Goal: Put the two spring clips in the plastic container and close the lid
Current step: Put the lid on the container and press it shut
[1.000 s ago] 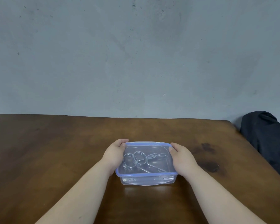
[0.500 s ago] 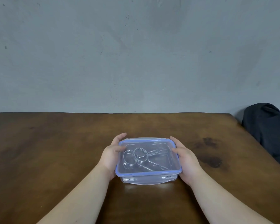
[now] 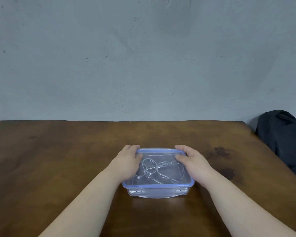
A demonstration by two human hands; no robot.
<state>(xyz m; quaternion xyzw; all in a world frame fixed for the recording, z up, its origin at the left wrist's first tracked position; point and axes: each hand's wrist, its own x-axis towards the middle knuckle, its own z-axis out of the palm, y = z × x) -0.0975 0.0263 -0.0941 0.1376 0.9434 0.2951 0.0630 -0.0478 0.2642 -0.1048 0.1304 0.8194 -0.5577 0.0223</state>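
Note:
A clear plastic container (image 3: 158, 191) stands on the brown table near me, with its blue-rimmed clear lid (image 3: 161, 185) lying on top. Through the lid I see the metal spring clips (image 3: 152, 168) lying inside, their wire loops to the left. My left hand (image 3: 128, 161) lies on the lid's left side, thumb on top and fingers curled over the far left corner. My right hand (image 3: 193, 161) lies on the lid's right side the same way, thumb on top and fingers at the far right corner.
The wooden table (image 3: 58, 159) runs to a grey wall behind. A dark cloth bundle (image 3: 284, 142) sits past the table's right edge. Dark stains (image 3: 220, 151) mark the wood to the right of the container.
Both hands have shifted from the container's sides up onto the lid, with thumbs now on top. The view has tilted a little.

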